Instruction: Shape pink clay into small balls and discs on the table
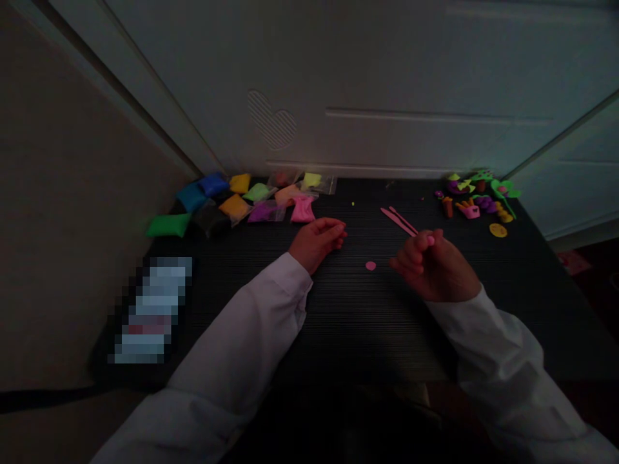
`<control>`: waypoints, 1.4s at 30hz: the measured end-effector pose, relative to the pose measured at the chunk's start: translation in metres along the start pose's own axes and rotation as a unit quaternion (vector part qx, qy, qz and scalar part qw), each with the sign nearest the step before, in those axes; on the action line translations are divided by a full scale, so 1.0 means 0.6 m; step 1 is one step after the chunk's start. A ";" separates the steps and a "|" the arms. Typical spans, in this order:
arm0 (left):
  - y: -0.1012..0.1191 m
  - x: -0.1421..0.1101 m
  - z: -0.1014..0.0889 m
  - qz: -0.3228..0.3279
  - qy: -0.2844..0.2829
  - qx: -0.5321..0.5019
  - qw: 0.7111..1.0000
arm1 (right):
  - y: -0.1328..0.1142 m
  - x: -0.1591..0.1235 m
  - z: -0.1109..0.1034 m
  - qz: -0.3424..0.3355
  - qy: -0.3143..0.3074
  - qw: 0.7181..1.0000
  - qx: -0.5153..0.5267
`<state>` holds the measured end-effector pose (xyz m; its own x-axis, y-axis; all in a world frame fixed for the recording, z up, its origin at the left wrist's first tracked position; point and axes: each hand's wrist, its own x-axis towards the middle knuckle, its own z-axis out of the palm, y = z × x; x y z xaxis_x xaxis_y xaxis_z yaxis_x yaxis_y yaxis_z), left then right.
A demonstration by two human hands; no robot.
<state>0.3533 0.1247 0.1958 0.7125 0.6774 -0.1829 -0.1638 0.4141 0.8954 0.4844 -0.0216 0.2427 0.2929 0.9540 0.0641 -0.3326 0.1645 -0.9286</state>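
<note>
A small pink ball of clay is pinched between the thumb and fingers of my right hand, raised above the dark table. My left hand rests low over the tabletop with its fingers curled and thumb pressed in; whatever it may hold is hidden. Between the two hands lies a flat pink clay disc, touched by neither. Just behind my right hand are two slim pink modelling tools. Beyond my left hand sits a pink clay packet.
Several bagged clays, among them a green packet and a blue packet, line the back left. Finished clay figures and a yellow disc stand at the back right. A blurred screen is at left; a white panel rises behind.
</note>
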 end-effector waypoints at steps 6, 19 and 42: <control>-0.002 0.000 -0.001 0.013 0.000 0.020 1.000 | 0.009 -0.001 -0.009 0.013 0.000 1.000 0.001; -0.010 -0.001 0.002 0.111 0.024 0.237 0.965 | 0.010 0.016 -0.026 -0.001 0.055 0.997 -0.046; -0.009 -0.006 -0.005 0.198 0.001 0.381 0.903 | 0.036 0.027 -0.043 0.026 0.071 0.989 -0.125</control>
<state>0.3496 0.1216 0.1905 0.6998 0.6818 0.2131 0.1117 -0.3992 0.9100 0.5047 -0.0090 0.2141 0.4108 0.9114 -0.0225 -0.1244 0.0316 -0.9917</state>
